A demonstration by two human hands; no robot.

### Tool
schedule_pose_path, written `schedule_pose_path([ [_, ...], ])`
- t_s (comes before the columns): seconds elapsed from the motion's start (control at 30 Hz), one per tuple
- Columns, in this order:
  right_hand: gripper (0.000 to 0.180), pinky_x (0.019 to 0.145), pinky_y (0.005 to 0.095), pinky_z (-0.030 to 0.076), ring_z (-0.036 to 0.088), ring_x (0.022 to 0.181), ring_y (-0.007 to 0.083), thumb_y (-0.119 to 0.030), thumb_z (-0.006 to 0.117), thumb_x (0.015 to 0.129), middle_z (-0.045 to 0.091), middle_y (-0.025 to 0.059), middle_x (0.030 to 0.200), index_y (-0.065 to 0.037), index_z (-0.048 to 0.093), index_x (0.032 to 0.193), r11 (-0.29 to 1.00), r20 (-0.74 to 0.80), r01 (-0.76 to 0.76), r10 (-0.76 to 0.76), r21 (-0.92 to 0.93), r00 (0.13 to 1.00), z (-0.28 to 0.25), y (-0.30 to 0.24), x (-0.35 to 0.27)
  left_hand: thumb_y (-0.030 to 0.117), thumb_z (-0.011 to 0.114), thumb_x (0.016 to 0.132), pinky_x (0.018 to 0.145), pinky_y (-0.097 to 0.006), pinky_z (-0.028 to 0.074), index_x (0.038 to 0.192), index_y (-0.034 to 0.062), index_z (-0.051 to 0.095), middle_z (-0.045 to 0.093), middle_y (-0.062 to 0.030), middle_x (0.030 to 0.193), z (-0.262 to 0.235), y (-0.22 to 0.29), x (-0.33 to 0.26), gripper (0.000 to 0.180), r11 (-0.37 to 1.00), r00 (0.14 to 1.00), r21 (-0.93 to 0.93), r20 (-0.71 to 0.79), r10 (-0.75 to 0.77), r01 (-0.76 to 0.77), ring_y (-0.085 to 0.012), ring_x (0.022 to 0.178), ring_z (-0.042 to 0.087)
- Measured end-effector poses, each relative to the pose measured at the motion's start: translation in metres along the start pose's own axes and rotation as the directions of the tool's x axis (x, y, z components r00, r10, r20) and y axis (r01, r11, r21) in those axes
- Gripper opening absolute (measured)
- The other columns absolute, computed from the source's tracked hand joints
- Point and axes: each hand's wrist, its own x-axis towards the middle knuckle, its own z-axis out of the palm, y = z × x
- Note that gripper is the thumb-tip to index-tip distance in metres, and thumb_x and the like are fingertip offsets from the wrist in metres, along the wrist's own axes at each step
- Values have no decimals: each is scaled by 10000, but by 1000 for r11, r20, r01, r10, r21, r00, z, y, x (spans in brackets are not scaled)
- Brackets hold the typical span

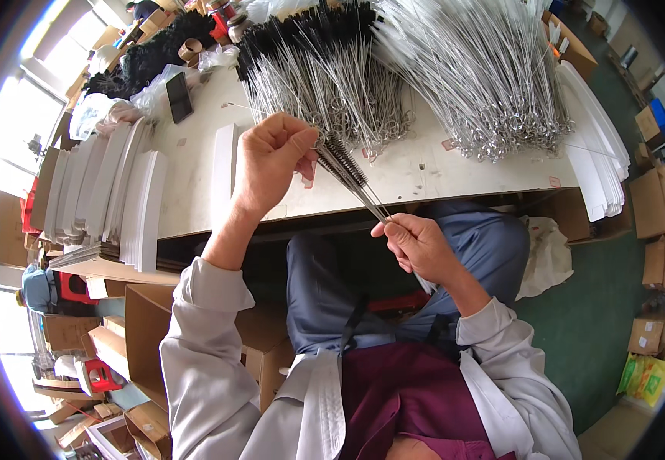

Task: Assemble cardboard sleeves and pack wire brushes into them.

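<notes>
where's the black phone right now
In the head view the phone lies on the table's left part, up-left of the left hand, between clear plastic bags and the black-bristled brush pile.

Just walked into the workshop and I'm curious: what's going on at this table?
A seated person holds a small bunch of thin wire brushes between both hands above the table edge. The left hand pinches the bristle end near the ring loops, and the right hand grips the wire stems lower down. On the table behind lie big heaps of black-bristled brushes and bare wire brushes. Stacks of white card strips sit to the left.
</notes>
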Motion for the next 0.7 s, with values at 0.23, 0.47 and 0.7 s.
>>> schedule_pose_path([
  [0.23,321,589,234,392,457,638,53,-269,540,1091,512,-36,681,-15,717,1008,986,-75,58,-71,-156,995,2,12,1,-26,701,825,565,-373,522,1014,48,682,617,-81,784,5,-11,-42,204,251,690,723,406,599,-643,-285,637,646],
  [0.47,343,564,233,351,415,632,43,-311,559,1085,477,-48,672,-28,727,987,940,-141,106,-159,-325,977,-9,25,0,190,795,866,742,-425,567,1089,-7,686,709,-216,979,-41,-31,-74,317,403,921,906,-40,388,-130,-378,851,713],
  [0.7,358,515,236,278,337,589,22,-313,559,1088,398,-85,638,-16,716,965,944,-81,88,-119,-318,990,4,26,6,608,815,748,880,-479,559,1047,-92,666,716,-262,1023,-126,-67,-79,776,36,874,887,-446,-194,461,-406,989,705],
])
